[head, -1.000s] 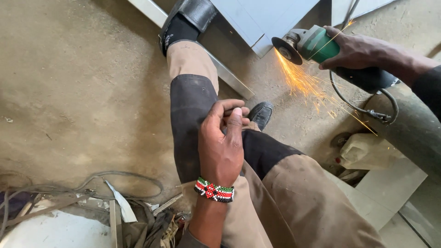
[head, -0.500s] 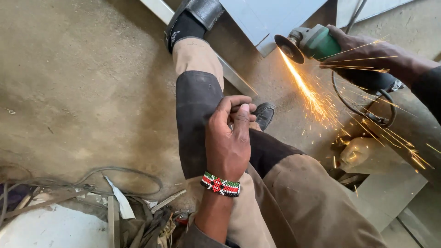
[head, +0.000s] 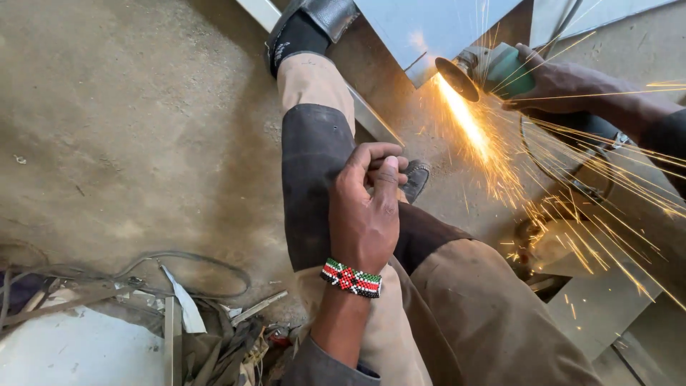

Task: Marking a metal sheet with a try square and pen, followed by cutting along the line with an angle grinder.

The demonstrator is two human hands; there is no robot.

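The right hand has its fingers wrapped tight around a green angle grinder, whose disc throws orange sparks off the grey sheet metal. The left hand rests loosely curled on the dark knee patch, holding nothing.

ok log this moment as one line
right hand: grips angle grinder | disc on metal sheet edge | sparks flying | left hand: resting on knee
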